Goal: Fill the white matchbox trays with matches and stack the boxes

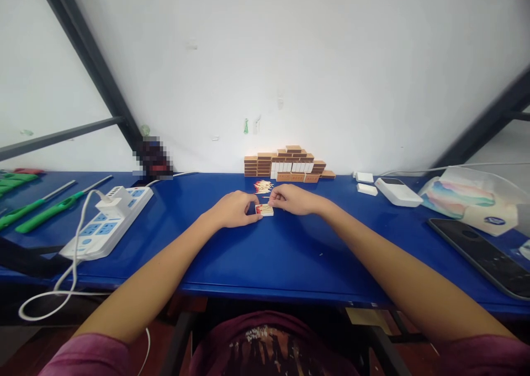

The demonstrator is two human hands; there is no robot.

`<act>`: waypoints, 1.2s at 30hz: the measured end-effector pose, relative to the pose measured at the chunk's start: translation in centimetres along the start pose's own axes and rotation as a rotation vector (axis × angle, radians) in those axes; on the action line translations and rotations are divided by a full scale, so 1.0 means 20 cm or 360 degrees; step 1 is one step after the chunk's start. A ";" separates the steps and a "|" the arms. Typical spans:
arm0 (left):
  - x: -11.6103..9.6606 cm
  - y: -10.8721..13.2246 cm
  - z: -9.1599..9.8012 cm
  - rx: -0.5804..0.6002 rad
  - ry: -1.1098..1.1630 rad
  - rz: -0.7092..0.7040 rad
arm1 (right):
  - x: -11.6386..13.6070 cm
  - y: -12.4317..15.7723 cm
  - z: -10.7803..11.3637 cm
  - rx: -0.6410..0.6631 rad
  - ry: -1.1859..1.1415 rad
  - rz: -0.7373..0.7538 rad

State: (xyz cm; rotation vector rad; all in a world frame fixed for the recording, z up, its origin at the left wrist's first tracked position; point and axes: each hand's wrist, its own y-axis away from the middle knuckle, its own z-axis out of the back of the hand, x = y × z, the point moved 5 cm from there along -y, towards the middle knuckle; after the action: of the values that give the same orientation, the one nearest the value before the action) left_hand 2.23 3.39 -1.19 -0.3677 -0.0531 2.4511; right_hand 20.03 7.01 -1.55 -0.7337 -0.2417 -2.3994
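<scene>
A small white matchbox tray with red-tipped matches lies on the blue table in front of me. My left hand grips the tray's left end between thumb and fingers. At its right end, my right hand has thumb and fingertips pinched together over the matches; whatever is between them is too small to make out. Just behind the tray lies a loose pile of matches, with a single match between pile and tray.
Stacked matchboxes stand against the wall behind the pile. On the left are a white power strip with a cable and green lighters. To the right lie a white device, a plastic packet and a black phone.
</scene>
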 end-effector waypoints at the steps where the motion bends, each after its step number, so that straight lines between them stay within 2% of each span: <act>1: 0.00 0.00 0.00 -0.0001 0.0001 0.0002 | 0.00 0.00 0.00 -0.0010 -0.0009 0.0006; 6: 0.00 0.00 0.00 0.0003 -0.0017 0.0002 | 0.02 0.00 -0.01 0.0050 -0.0106 0.0053; 9: 0.01 0.00 -0.01 -0.0012 -0.0024 -0.0009 | 0.03 0.00 0.00 -0.0063 -0.0073 0.0101; 14: 0.02 0.00 -0.01 -0.0014 -0.0010 -0.0031 | 0.06 0.01 0.00 -0.0249 0.0219 0.0185; 23: 0.00 0.00 0.00 0.0008 0.0001 -0.0014 | 0.01 0.01 0.00 -0.0074 0.0253 0.0083; 36: 0.00 0.00 0.00 0.0006 -0.0003 0.0005 | 0.05 0.02 -0.02 0.0009 0.0247 0.0120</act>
State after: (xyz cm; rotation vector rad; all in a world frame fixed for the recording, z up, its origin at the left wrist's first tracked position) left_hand 2.19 3.40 -1.19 -0.3644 -0.0489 2.4543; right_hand 19.42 6.00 -1.21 -0.5411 -0.1543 -2.3682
